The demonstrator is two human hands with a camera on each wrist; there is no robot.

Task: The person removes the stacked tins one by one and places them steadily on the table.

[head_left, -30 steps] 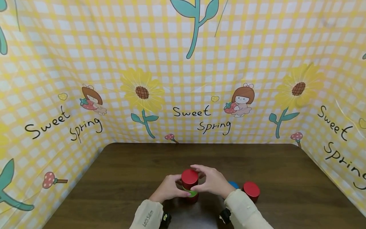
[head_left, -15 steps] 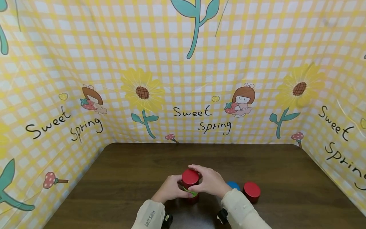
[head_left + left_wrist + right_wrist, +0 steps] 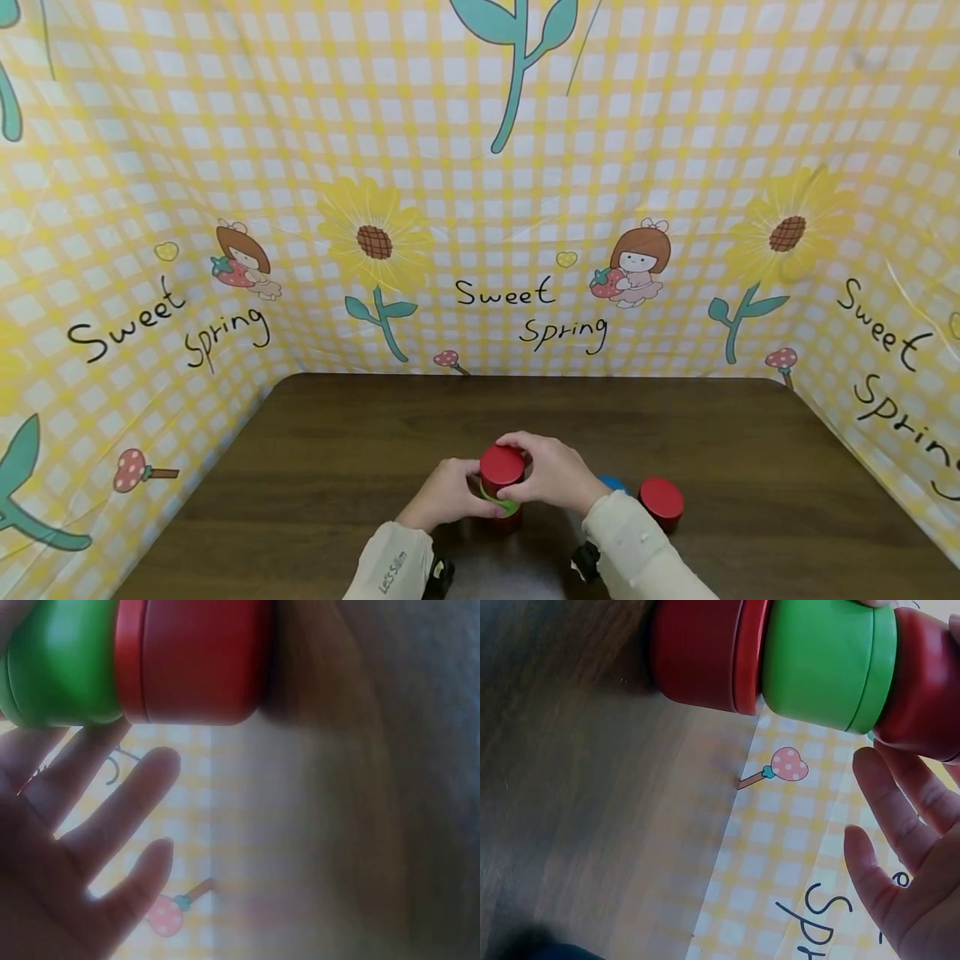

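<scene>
Three round tins stand stacked upright on the brown table (image 3: 360, 442). At the bottom is a dark red tin (image 3: 697, 652), with a green tin (image 3: 821, 660) on it and another red tin (image 3: 502, 465) on top. My left hand (image 3: 442, 493) holds the green tin from the left, its thumb across the near side; its lower fingers spread away from the stack in the left wrist view. From the right, my right hand (image 3: 558, 471) grips the top red tin between thumb and fingers, with the other fingers extended beside it.
Right of the stack, a blue round object (image 3: 611, 483) shows partly behind my right forearm. Beside it stands another red tin (image 3: 661, 500). A yellow checked cloth (image 3: 510, 208) with printed flowers hangs around the table's back and sides.
My right hand has shifted slightly left and now sits closer around the top red tin. The left hand keeps its hold on the green tin.
</scene>
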